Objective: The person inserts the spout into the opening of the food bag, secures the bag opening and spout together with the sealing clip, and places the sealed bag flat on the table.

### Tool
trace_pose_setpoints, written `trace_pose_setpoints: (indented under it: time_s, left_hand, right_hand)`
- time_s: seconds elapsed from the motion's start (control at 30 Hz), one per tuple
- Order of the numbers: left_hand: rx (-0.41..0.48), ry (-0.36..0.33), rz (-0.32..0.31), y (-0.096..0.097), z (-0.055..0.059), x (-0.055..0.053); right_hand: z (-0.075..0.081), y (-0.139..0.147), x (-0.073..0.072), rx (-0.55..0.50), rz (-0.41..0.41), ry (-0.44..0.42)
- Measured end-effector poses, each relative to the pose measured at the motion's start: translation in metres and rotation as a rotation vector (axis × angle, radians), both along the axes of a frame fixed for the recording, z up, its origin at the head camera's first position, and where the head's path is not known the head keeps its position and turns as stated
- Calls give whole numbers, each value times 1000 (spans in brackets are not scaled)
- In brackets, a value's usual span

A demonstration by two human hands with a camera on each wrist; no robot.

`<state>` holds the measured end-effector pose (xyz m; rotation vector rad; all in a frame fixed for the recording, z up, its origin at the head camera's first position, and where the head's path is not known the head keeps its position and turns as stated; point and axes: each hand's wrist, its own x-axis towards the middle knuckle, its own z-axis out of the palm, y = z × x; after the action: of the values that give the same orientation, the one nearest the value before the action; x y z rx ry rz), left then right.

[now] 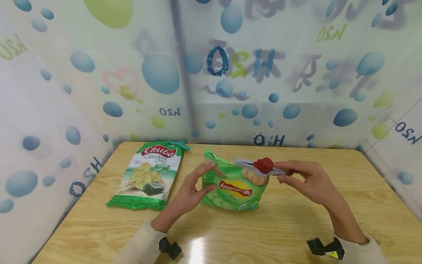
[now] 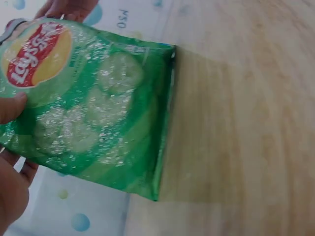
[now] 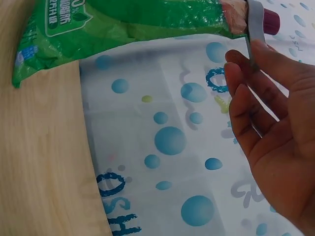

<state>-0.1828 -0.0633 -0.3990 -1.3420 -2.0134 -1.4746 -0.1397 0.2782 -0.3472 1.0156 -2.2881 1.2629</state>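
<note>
A green Lay's chip bag (image 1: pixel 227 200) is held up over the wooden table, leaning slightly. My left hand (image 1: pixel 195 187) grips its left side, the thumb on the front and other fingers behind, as the left wrist view also shows. Across the bag's folded upper right edge sits a grey bag clip (image 1: pixel 263 167) with a red cap. The right hand (image 1: pixel 308 181) pinches the clip's right end between thumb and fingers. In the right wrist view the clip (image 3: pixel 255 22) lies over the bag's edge; whether it is fully fastened I cannot tell.
On the left of the table (image 1: pixel 290 234) lies a green and white Chuba cassava chips bag (image 1: pixel 150 172), with a teal clip (image 1: pixel 180 144) at its top right corner. A curtain (image 1: pixel 197 121) printed with blue and green drops hangs behind the table.
</note>
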Motion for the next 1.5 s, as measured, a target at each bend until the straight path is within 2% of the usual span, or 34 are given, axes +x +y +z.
trace_pose_setpoints:
  time_s: [0.1,0.2,0.33,0.43,0.5,0.6,0.67,0.73,0.87,0.97,1.07,1.17,1.3,1.37,1.5]
  left_hand:
    - [40,39,-47,3,-7,-2]
    - [46,50,-6,3,-15,-1]
    - [62,61,60,0,-22,2]
    - [67,19,87,0,-17,6]
    - [58,-27,110,1,-12,10]
    - [67,-50,127,2,-7,14]
    - [82,-38,128,3,-10,13]
    - [101,-24,129,4,-13,11]
    - [136,-48,144,5,-19,9]
    - [150,-74,165,5,-21,8]
    - [150,-94,199,6,-23,7]
    - [145,-132,234,9,-24,4]
    - [141,-218,262,12,-27,-2]
    - [145,-254,267,14,-28,-5]
    - [150,-285,272,18,-30,-14]
  right_hand:
    - [-10,4,3,30,-25,-6]
    - [-25,8,8,30,-29,3]
    - [-41,3,15,-55,-1,140]
    - [-47,-6,20,-115,11,241]
    - [-51,-12,23,-126,32,254]
    - [-60,-22,22,-117,84,203]
    - [-66,-30,21,-98,106,168]
    - [-72,-38,21,-76,98,134]
    - [-98,-47,13,-56,57,120]
    - [-105,-52,10,-61,35,100]
    - [-92,-63,15,-43,6,67]
    - [-87,-69,15,-23,-47,44]
    - [-86,-71,12,-7,-97,35]
    - [-86,-71,9,-7,-94,8]
    - [-90,-69,3,-21,-79,-64]
